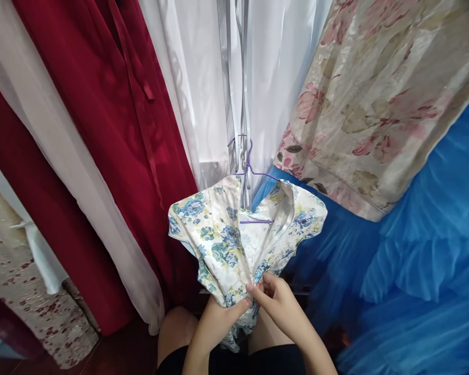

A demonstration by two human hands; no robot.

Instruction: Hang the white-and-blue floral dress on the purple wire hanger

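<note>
A white garment with blue flowers (222, 234) hangs on a purple wire hanger (254, 172) from a rail among other clothes. My left hand (219, 317) grips the garment's front from below, fingers closed on the cloth. My right hand (275, 299) pinches the same spot near the front opening, thumb and fingers pressed together on the fabric. Both hands meet at the garment's lower middle.
A dark red dress (113, 156) and a sheer white garment (191, 78) hang at left and centre. A pink-flowered satin garment (375, 104) and a blue tulle skirt (426, 260) fill the right. A red-spotted fabric (27, 291) hangs at far left over a dark wooden floor (117, 354).
</note>
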